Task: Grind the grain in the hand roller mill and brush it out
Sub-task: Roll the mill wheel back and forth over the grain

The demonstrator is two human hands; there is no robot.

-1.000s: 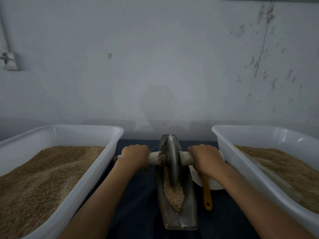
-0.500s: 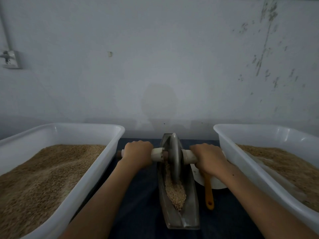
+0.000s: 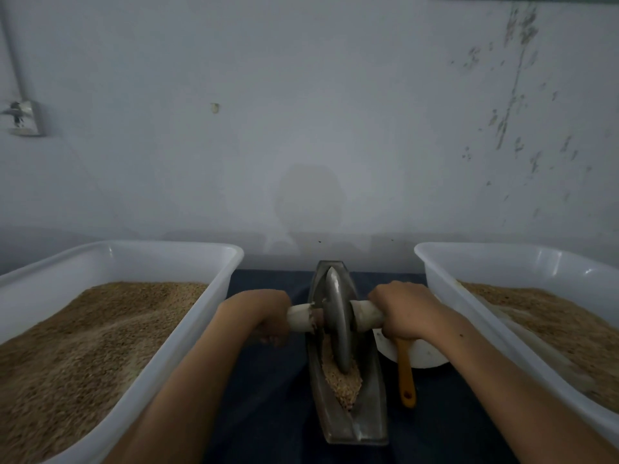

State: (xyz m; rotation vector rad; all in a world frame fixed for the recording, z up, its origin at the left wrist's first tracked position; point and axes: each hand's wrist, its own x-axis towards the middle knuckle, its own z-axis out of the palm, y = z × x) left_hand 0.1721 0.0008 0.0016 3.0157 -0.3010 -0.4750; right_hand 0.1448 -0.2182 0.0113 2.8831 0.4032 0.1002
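Observation:
A boat-shaped metal trough [image 3: 371,416] lies on the dark cloth between two tubs. In it stands a metal grinding wheel [image 3: 336,323] on a pale wooden axle [image 3: 299,318]. My left hand [image 3: 259,314] grips the axle's left end and my right hand [image 3: 403,309] grips its right end. Crushed grain [image 3: 341,380] lies in the trough, piled at the wheel's near side. A brush with an orange handle [image 3: 406,376] rests across a white bowl [image 3: 422,358] just right of the trough; its head is hidden under my right hand.
Two large white plastic tubs of brown grain flank the mill: one on the left [image 3: 214,296], one on the right [image 3: 442,286]. A grey wall [image 3: 308,128] rises right behind them. My forearms reach in between the tubs.
Both hands have drawn the wheel toward me along the trough, from its far end to about its middle. The grain now sits close against the wheel's near side.

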